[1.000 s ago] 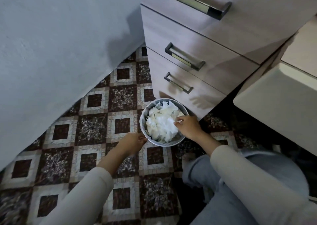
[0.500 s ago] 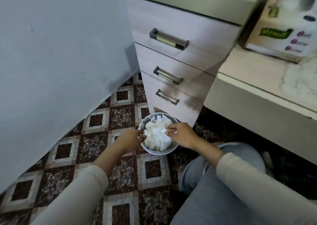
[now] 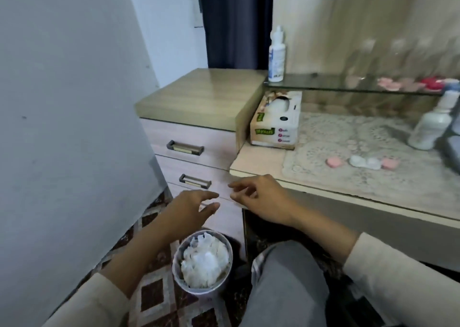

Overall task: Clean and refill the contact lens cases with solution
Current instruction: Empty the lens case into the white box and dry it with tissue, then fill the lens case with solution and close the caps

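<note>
Head view: wood-look desk (image 3: 258, 164) with a pale lace mat (image 3: 336, 137) on top, a drawer unit (image 3: 199, 132) with metal handles to its left, and a brown-and-cream patterned tile floor (image 3: 154, 291) below. The white contact lens case (image 3: 364, 162) lies on the mat between two round pink caps (image 3: 334, 162), with a white solution bottle (image 3: 431, 127) standing near, bit blurry. A cardboard tissue box (image 3: 275, 121) sits under a glass shelf (image 3: 323, 83). The small round bin (image 3: 202, 290) on the floor is stuffed with crumpled tissue (image 3: 204, 259). Half a second ago both hands were in that bin. Now the left hand (image 3: 191, 209) is above it, fingers loosely spread, and the right hand (image 3: 258, 199) is loosely curled. Both hold nothing.
</note>
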{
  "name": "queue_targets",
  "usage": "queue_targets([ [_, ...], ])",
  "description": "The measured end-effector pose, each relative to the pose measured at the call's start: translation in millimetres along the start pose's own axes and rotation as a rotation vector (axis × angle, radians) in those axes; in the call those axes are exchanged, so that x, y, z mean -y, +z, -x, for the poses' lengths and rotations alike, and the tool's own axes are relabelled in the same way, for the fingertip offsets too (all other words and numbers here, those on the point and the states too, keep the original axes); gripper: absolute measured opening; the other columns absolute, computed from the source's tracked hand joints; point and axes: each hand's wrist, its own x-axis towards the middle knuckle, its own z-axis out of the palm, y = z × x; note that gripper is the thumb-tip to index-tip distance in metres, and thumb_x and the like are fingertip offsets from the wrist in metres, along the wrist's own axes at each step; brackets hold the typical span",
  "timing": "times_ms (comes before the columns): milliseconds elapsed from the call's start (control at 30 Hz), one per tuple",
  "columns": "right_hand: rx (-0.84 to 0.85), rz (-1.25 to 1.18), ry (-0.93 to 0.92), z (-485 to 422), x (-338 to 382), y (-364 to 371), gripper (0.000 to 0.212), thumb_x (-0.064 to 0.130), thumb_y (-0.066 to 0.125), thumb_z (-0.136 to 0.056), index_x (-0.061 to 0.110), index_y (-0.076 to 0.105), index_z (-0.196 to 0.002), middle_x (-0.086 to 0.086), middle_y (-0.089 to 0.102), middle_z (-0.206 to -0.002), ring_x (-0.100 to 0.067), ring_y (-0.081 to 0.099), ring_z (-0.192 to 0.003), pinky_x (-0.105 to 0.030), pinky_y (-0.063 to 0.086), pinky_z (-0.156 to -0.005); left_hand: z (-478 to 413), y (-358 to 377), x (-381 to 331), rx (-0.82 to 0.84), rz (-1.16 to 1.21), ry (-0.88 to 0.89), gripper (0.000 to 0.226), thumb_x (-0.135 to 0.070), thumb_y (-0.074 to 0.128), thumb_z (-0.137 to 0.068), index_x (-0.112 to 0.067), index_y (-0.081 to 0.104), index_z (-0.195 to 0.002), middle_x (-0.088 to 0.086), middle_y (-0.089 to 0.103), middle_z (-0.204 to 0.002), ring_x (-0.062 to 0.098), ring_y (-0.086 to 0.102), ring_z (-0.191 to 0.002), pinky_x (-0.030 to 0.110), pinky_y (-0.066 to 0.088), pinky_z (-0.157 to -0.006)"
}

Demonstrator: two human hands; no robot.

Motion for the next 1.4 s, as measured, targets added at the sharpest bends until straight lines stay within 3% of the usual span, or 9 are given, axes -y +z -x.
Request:
queue_targets([
  [67, -0.071, 0.030, -0.007, 10.3, -1.7, -27.5, 0.031, 0.030, 0.058, -0.089, 0.018, 0.063, -0.118, 0.000, 0.067, -0.110, -0.015, 0.062, -0.092, -0.030, 0.046, -0.088, -13.4, -9.0, -25.0, -0.024, 0.023, 0.070, 0.060, -0.050, 0.039, -0.078, -0.017, 0.057, -0.125, -0.002, 0.058, -0.126, 0.014, 0.053, -0.116, 0.019, 0.037, -0.092],
  [200, -0.179, 0.083, 0.048, 30.1, -23.5, -75.0, 0.031, 0.032, 0.057, -0.089, 0.020, 0.063, -0.118, 0.002, 0.067, -0.111, -0.013, 0.063, -0.091, -0.029, 0.047, -0.086, -48.3, -7.6, -69.7, -0.047, -0.016, 0.186, 0.038, -0.038, 0.048, -0.093, -0.021, 0.056, -0.126, -0.003, 0.056, -0.130, 0.013, 0.050, -0.119, 0.022, 0.036, -0.097],
  [333, -0.258, 0.135, 0.166, 50.3, -57.6, -109.8, 0.032, 0.036, 0.056, -0.089, 0.023, 0.062, -0.118, 0.005, 0.065, -0.113, -0.012, 0.060, -0.095, -0.027, 0.047, -0.085, -77.9, 8.2, -106.7, -0.032, -0.027, 0.270, 0.036, -0.035, 0.048, -0.094, -0.024, 0.055, -0.127, -0.005, 0.055, -0.132, 0.011, 0.048, -0.120, 0.019, 0.033, -0.096],
  [567, -0.336, 0.285, 0.339, 79.0, -107.6, -150.9, 0.033, 0.036, 0.053, -0.091, 0.023, 0.059, -0.122, 0.005, 0.062, -0.120, -0.013, 0.056, -0.106, -0.023, 0.038, -0.084, -121.7, 34.7, -142.1, 0.049, -0.023, 0.325, 0.037, -0.037, 0.049, -0.093, -0.023, 0.055, -0.127, -0.003, 0.053, -0.133, 0.013, 0.048, -0.121, 0.023, 0.036, -0.096],
  [700, -0.375, 0.334, 0.397, 86.7, -128.7, -159.4, 0.032, 0.032, 0.055, -0.091, 0.021, 0.061, -0.120, 0.002, 0.063, -0.120, -0.016, 0.055, -0.109, -0.028, 0.041, -0.087, -140.0, 49.2, -152.5, 0.065, 0.010, 0.346, 0.037, -0.032, 0.054, -0.091, -0.018, 0.057, -0.125, -0.002, 0.055, -0.131, 0.011, 0.050, -0.119, 0.019, 0.035, -0.095],
  [967, -0.484, 0.430, 0.377, 83.0, -157.8, -159.2, 0.026, 0.023, 0.060, -0.087, 0.015, 0.066, -0.110, -0.002, 0.063, -0.105, -0.021, 0.049, -0.100, -0.026, 0.038, -0.075, -164.8, 73.0, -163.6, 0.003, -0.012, 0.414, 0.042, -0.029, 0.057, -0.089, -0.019, 0.052, -0.130, -0.002, 0.052, -0.134, 0.014, 0.046, -0.122, 0.026, 0.034, -0.103],
  [1133, -0.512, 0.453, 0.332, 74.1, -170.5, -154.8, 0.020, 0.019, 0.061, -0.083, 0.013, 0.070, -0.100, -0.004, 0.063, -0.105, -0.029, 0.049, -0.095, -0.034, 0.040, -0.076, -172.9, 83.5, -167.9, -0.034, -0.030, 0.442, 0.040, -0.030, 0.058, -0.089, -0.021, 0.054, -0.128, -0.007, 0.054, -0.131, 0.015, 0.044, -0.118, 0.020, 0.030, -0.095],
  [1267, -0.501, 0.459, 0.300, 68.6, -183.2, -147.4, 0.025, 0.031, 0.047, -0.078, 0.021, 0.068, -0.087, 0.006, 0.067, -0.098, -0.025, 0.055, -0.089, -0.037, 0.041, -0.076, -177.0, 86.1, -169.8, -0.069, -0.011, 0.451, 0.035, -0.029, 0.057, -0.089, -0.022, 0.058, -0.124, -0.008, 0.059, -0.125, 0.015, 0.045, -0.114, 0.024, 0.035, -0.093],
  [1400, -0.564, 0.392, 0.282, 73.2, -182.6, -144.9, 0.019, 0.020, 0.056, -0.079, 0.018, 0.072, -0.090, 0.004, 0.069, -0.095, -0.023, 0.053, -0.081, -0.034, 0.043, -0.073, -182.4, 86.9, -172.3, -0.071, -0.010, 0.454, 0.035, -0.030, 0.056, -0.090, -0.021, 0.058, -0.124, -0.007, 0.059, -0.125, 0.016, 0.045, -0.114, 0.027, 0.037, -0.095],
])
